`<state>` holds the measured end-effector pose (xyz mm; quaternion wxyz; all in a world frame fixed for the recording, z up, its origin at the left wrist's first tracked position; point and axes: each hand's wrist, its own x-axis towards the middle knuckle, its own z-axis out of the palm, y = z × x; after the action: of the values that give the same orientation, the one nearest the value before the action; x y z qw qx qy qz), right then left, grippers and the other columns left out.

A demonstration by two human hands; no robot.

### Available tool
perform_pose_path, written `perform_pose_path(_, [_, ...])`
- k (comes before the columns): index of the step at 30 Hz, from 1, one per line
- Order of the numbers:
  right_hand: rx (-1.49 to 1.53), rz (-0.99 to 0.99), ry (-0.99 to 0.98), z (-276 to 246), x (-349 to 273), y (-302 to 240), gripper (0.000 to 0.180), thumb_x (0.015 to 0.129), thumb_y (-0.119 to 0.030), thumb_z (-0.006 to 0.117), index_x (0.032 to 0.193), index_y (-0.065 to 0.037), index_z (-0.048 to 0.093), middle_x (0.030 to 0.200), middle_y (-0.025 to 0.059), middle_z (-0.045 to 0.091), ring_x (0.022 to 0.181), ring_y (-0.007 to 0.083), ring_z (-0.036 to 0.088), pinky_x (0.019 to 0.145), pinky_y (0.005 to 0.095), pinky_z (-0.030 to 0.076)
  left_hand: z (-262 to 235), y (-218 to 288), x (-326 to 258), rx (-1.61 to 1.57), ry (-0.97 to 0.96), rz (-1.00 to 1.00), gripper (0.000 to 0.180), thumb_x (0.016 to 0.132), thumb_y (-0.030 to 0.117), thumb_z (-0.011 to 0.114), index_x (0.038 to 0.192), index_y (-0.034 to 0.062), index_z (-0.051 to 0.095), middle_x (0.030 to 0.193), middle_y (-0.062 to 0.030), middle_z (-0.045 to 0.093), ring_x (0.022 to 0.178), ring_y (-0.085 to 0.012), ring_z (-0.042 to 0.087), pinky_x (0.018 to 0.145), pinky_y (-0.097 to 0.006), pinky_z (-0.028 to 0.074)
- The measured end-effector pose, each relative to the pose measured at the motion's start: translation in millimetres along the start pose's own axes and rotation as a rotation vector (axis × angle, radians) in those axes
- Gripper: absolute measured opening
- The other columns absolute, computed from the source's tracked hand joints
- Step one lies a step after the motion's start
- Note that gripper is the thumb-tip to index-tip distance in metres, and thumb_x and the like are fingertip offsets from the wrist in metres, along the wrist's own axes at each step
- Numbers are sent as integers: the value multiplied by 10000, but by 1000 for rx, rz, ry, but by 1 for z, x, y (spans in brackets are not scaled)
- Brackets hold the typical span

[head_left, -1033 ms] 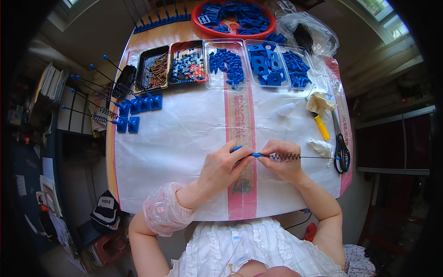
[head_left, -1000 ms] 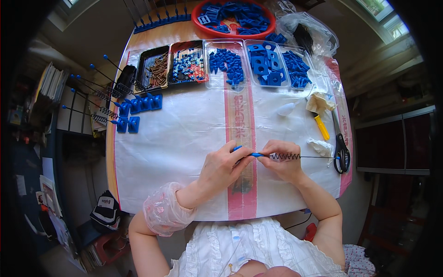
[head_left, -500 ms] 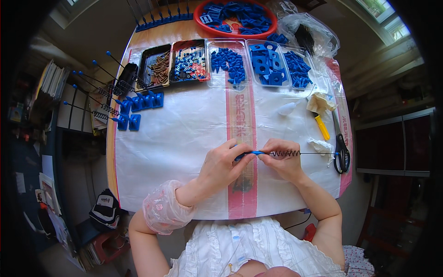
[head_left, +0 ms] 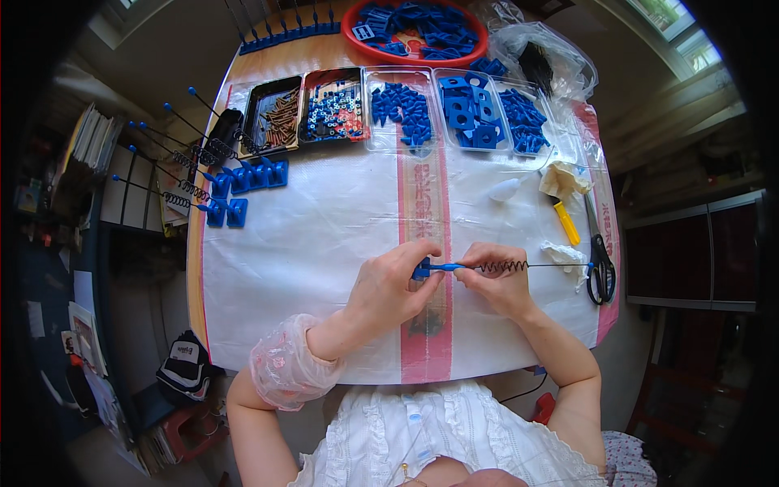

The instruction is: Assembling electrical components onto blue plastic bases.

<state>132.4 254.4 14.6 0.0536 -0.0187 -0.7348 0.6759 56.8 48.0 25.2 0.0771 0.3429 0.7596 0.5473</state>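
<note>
Two hands pinching one blue rod

The left hand (head_left: 395, 284) and right hand (head_left: 497, 281) are pinching one rod (head_left: 448, 266) with one spring (head_left: 501, 265); one pair of scissors (head_left: 599, 261) is lying nearby.

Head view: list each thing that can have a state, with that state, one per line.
left hand: pinching the blue piece
blue piece: at the rod's left end, held
right hand: gripping the rod by the spring
rod with spring: horizontal, held above the sheet
scissors: closed, lying flat
yellow-handled tool: lying unused
clear trays: open, holding blue parts
red bowl: filled with blue parts
</note>
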Motion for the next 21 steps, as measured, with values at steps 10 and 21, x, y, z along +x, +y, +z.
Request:
perform_pose_path(10, [70, 104, -11, -2, 0, -1, 93, 833, 66, 752, 918, 30, 738, 851, 38, 699, 783, 65, 625, 664, 204, 487, -3, -8, -1, 14, -103, -10, 135, 885, 105, 746, 1000, 35, 734, 826, -113, 666, 682, -240, 670, 583, -314, 566])
perform_pose_path(21, [22, 57, -12, 0, -1, -2, 86, 832, 70, 753, 907, 30, 742, 855, 46, 708, 804, 79, 630, 689, 226, 493, -3, -9, -1, 64, -79, 43, 143, 898, 129, 746, 1002, 31, 741, 803, -111, 652, 667, -252, 675, 588, -319, 576])
